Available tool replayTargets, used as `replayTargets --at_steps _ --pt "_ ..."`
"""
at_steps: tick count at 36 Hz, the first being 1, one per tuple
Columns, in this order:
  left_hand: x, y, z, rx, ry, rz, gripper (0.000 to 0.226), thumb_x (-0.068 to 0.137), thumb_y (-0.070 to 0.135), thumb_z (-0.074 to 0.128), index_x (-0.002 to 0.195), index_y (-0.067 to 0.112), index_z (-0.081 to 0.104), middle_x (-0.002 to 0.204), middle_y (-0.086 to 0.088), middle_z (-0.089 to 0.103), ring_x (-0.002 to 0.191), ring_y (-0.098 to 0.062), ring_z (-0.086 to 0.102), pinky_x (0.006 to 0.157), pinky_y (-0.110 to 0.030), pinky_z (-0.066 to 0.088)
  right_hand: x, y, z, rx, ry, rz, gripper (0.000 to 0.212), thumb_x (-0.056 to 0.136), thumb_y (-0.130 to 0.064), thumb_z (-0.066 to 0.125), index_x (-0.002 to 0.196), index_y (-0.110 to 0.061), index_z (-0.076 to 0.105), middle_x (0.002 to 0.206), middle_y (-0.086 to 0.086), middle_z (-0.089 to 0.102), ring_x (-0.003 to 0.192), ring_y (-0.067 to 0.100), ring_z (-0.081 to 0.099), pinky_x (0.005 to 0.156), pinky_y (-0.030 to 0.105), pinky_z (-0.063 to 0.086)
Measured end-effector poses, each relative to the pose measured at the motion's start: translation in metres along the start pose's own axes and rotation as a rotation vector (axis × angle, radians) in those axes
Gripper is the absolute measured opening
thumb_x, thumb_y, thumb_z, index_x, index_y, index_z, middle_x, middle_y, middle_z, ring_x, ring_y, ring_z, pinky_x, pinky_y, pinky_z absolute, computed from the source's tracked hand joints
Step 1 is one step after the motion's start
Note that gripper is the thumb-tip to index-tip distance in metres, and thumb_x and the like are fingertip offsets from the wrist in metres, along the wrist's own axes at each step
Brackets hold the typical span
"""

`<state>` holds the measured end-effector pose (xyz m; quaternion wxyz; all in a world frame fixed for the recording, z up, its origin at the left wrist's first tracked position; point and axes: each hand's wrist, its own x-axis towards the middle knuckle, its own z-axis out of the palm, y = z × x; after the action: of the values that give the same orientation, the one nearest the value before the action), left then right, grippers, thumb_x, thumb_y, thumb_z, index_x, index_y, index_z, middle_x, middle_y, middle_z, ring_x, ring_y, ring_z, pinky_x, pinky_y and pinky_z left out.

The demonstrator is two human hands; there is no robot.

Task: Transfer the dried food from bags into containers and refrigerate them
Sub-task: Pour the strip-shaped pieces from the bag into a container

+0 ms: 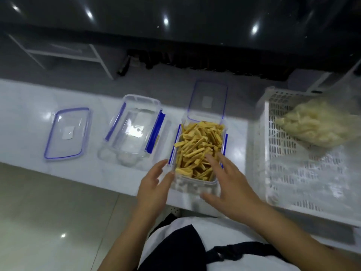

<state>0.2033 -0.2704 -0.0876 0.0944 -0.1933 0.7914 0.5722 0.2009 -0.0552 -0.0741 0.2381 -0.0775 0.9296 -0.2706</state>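
Head view: we look down at a clear filled container point(198, 153) of yellow dried strips, its long axis running straight away from us. It sits between our two hands. Our left hand point(154, 184) rests spread and relaxed against its near left corner, gripping nothing. Our right hand point(230, 180) lies open over the near right edge, fingertips on the strips. Its lid point(207, 101) lies just beyond the far end, past both sets of fingers; we judge the right hand nearer to it.
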Motion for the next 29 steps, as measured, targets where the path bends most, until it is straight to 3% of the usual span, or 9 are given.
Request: replayTargets --at_steps 2,4,7,9,11,17,24,27,29 --pt "0.011 0.003 -0.023 0.207 0.146 0.277 0.034 0.093 0.022 0.068 0.126 0.033 0.063 0.133 0.015 0.057 0.124 -0.001 0.049 0.107 -0.031 0.041 0.004 -0.009 0.002 0.005 0.086 0.034 0.095 0.089 -0.062 0.058 0.152 -0.051 -0.012 0.166 -0.009 -0.016 0.154 0.016 -0.01 0.124 0.046 0.01" --pt "0.032 0.004 -0.046 0.363 0.259 0.419 0.044 0.09 0.03 0.069 0.133 0.025 0.059 0.142 0.006 0.053 0.132 -0.01 0.044 0.109 -0.037 0.036 0.007 -0.018 0.003 0.002 0.17 0.054 0.095 0.088 -0.061 0.06 0.154 -0.05 -0.009 0.167 -0.01 -0.013 0.154 0.016 -0.008 0.124 0.046 0.01" --pt "0.068 -0.001 -0.069 0.646 0.237 0.274 0.088 0.082 0.055 0.073 0.155 0.029 0.03 0.165 -0.008 0.018 0.151 -0.031 0.015 0.118 -0.052 0.019 0.014 -0.034 0.005 -0.014 0.266 0.066 0.091 0.088 -0.059 0.06 0.155 -0.05 -0.001 0.168 -0.01 -0.01 0.154 0.018 -0.006 0.121 0.047 0.011" --pt "0.089 -0.005 -0.076 0.728 0.175 0.21 0.107 0.076 0.063 0.074 0.158 0.034 0.012 0.168 -0.006 0.001 0.154 -0.033 0.001 0.12 -0.056 0.011 0.019 -0.044 0.009 -0.021 0.298 0.081 0.09 0.088 -0.058 0.061 0.156 -0.048 0.002 0.168 -0.008 -0.007 0.154 0.018 -0.005 0.122 0.048 0.01" --pt "0.107 -0.009 -0.08 0.743 0.144 0.222 0.113 0.074 0.065 0.075 0.158 0.035 0.005 0.168 -0.004 -0.002 0.154 -0.03 -0.002 0.121 -0.058 0.009 0.022 -0.054 0.014 -0.011 0.306 0.105 0.089 0.088 -0.057 0.061 0.157 -0.047 0.006 0.168 -0.007 -0.005 0.154 0.018 -0.006 0.123 0.049 0.01" --pt "0.139 -0.016 -0.096 0.744 0.157 0.25 0.113 0.074 0.067 0.073 0.158 0.035 0.005 0.168 -0.004 -0.001 0.155 -0.025 -0.003 0.12 -0.058 0.007 0.02 -0.068 0.03 0.032 0.315 0.151 0.084 0.089 -0.056 0.061 0.157 -0.045 0.012 0.168 -0.009 -0.005 0.154 0.016 -0.007 0.122 0.045 0.01" --pt "0.17 -0.011 -0.119 0.799 0.162 0.25 0.106 0.078 0.064 0.073 0.158 0.033 0.01 0.168 -0.008 0.0 0.154 -0.033 -0.004 0.121 -0.061 0.005 0.018 -0.074 0.038 0.072 0.371 0.245 0.081 0.089 -0.053 0.065 0.152 -0.049 0.015 0.168 -0.007 0.0 0.154 0.015 -0.004 0.122 0.046 0.011" --pt "0.159 -0.007 -0.109 0.762 0.223 0.422 0.088 0.082 0.055 0.073 0.153 0.029 0.028 0.165 -0.011 0.015 0.153 -0.035 0.005 0.121 -0.055 0.008 0.015 -0.073 0.041 0.1 0.378 0.297 0.082 0.089 -0.055 0.062 0.154 -0.047 0.014 0.168 -0.008 -0.002 0.154 0.015 -0.004 0.122 0.048 0.011" --pt "0.142 -0.008 -0.091 0.66 0.147 0.596 0.07 0.086 0.043 0.074 0.146 0.028 0.04 0.16 -0.008 0.028 0.149 -0.032 0.019 0.118 -0.046 0.018 0.012 -0.069 0.043 0.122 0.38 0.338 0.084 0.089 -0.056 0.062 0.157 -0.043 0.014 0.169 -0.007 -0.003 0.154 0.017 -0.004 0.122 0.05 0.012"
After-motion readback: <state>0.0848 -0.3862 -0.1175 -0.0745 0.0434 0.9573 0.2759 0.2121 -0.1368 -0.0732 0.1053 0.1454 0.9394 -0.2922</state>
